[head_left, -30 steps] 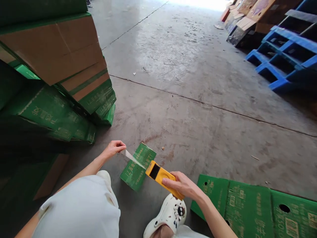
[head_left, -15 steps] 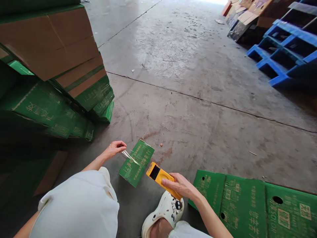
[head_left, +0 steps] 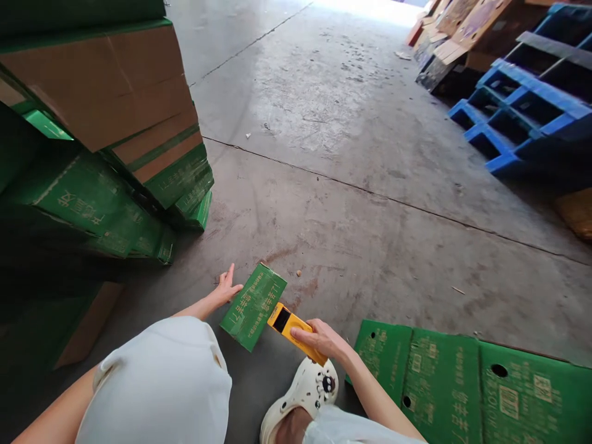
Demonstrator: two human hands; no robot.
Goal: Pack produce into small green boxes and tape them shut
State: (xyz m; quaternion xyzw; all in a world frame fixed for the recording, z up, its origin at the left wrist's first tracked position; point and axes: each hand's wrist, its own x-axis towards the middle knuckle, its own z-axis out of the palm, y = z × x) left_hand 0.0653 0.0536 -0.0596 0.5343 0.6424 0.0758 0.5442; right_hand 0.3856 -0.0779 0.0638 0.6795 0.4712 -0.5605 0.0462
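Observation:
A small green cardboard box with yellow printing stands on the floor between my knees. My left hand is at its left edge, fingers spread and the thumb side against the box; no strip shows in it. My right hand is closed around a yellow hand-held device with a black panel near its front end. That front end is close to the right side of the box; whether they touch, I cannot tell. The device's underside is hidden.
Stacked green and brown cartons rise on the left. A flattened green carton lies at the right, beside my white clog. Blue pallets and brown cardboard boxes stand at the far right on the concrete floor.
My left hand has let go of the clear strip it was holding above the box and moved down to the box's left edge, fingers spreading. The yellow device has shifted slightly left.

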